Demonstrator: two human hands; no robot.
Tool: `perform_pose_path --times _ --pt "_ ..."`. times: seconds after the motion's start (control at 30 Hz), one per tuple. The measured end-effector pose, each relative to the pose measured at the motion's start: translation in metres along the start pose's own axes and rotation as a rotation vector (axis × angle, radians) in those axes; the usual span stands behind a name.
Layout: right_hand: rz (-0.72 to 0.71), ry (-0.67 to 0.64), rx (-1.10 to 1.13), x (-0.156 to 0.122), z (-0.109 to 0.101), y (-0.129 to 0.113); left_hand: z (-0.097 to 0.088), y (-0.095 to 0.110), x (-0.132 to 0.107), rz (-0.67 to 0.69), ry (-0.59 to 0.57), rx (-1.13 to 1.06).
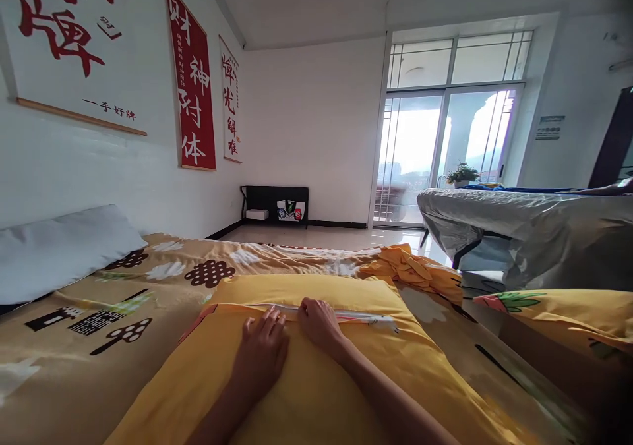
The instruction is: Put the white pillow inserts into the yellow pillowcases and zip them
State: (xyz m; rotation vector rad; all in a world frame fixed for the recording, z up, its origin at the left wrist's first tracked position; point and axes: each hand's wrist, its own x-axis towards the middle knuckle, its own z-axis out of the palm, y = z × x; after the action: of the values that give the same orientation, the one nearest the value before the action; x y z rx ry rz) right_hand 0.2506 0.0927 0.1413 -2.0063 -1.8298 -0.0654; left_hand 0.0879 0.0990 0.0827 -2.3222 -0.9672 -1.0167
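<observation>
A yellow pillow lies on the bed, which has a patterned sheet. The left hand rests flat and spread on the pillow. The right hand is just beside it, with its fingers curled on the white zip line. A white pillow lies by the wall, and a crumpled orange cloth lies behind.

A plump pillow in a plain yellow pillowcase lies flat on the bed, close to its near edge, long side running left to right. Near the far side of its top face the opening gapes slightly, showing a thin white strip.
</observation>
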Motion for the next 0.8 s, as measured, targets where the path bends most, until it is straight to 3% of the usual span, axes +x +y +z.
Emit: perform_pose_path --times 0.33,0.8 --pt "-0.042 -0.048 0.052 0.009 0.007 -0.030 -0.005 -0.010 -0.005 -0.018 -0.045 -0.056" --pt "-0.041 -0.051 0.030 0.009 0.018 -0.033 0.004 -0.012 -0.011 -0.035 -0.012 -0.120"
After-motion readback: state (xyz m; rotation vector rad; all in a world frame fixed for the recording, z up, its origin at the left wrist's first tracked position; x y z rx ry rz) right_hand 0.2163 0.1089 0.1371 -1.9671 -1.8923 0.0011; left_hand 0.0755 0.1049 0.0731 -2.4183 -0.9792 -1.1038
